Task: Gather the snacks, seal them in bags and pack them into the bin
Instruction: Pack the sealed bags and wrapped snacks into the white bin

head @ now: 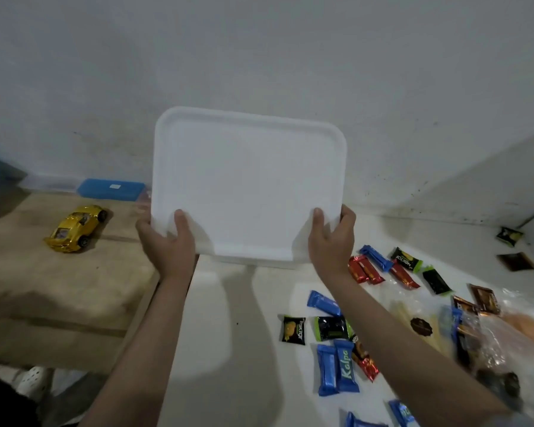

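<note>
I hold a white rectangular plastic lid (247, 183) upright in front of me, above the far edge of the white table (228, 334). My left hand (167, 241) grips its lower left corner and my right hand (332, 241) grips its lower right corner. Wrapped snacks lie scattered on the table to the right: blue Kalpa bars (336, 368), red bars (364, 269), black-and-green packets (332, 328) and brown packets (483, 298). Clear plastic bags (500, 334) lie at the right edge, some with snacks inside.
A yellow toy car (76, 228) sits on the wooden surface (59, 288) to the left. A blue box (110, 189) lies against the wall behind it. More packets (509, 236) lie in the far right corner. White perforated shoes (33, 382) show at the bottom left.
</note>
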`<act>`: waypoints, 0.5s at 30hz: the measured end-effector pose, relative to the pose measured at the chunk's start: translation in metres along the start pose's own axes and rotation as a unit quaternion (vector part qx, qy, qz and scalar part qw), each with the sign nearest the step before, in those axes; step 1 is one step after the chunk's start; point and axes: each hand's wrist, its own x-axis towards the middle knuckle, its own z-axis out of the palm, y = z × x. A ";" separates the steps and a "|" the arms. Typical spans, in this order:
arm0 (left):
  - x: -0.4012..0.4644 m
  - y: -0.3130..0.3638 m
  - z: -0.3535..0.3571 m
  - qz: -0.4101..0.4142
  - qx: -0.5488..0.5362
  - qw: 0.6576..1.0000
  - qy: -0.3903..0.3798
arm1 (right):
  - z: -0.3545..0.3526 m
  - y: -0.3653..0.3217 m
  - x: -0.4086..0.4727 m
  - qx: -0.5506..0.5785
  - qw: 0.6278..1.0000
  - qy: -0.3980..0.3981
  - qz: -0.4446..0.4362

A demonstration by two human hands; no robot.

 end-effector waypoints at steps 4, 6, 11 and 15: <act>-0.024 -0.016 -0.067 -0.029 0.051 0.996 0.065 | -0.011 0.018 -0.091 0.046 0.998 -0.050 0.012; -0.035 -0.028 -0.098 -0.044 0.074 0.991 0.098 | -0.017 0.029 -0.135 0.058 0.994 -0.087 0.020; -0.068 -0.068 -0.168 -0.097 0.169 0.973 0.120 | -0.031 0.061 -0.211 0.016 0.983 -0.173 0.064; -0.094 -0.104 -0.206 -0.125 0.224 0.960 0.115 | -0.029 0.099 -0.244 -0.098 0.949 -0.276 0.117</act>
